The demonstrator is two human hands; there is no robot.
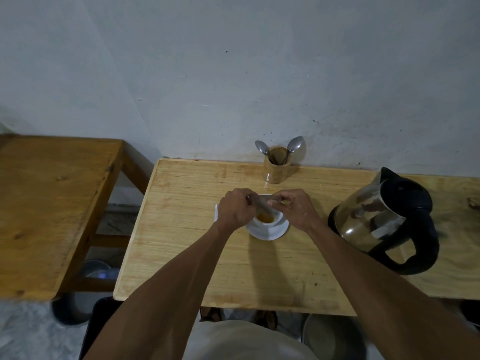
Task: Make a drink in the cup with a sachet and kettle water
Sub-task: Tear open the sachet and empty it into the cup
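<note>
A white cup (262, 226) stands on a white saucer (272, 233) in the middle of the light wooden table (207, 255). Orange-brown powder or liquid shows inside the cup. Both hands hover just over the rim and hold a thin brownish sachet (261, 203) between them: my left hand (235, 210) is closed around its left end, and my right hand (296, 207) pinches its right end with thumb and forefinger. The sachet slants down toward the cup's mouth. A steel kettle (376, 219) with a black lid and handle stands to the right of the cup.
A wooden holder (277, 166) with two spoons stands by the wall behind the cup. A darker wooden table (52, 203) sits to the left, across a gap. Pots and basins lie on the floor under the tables.
</note>
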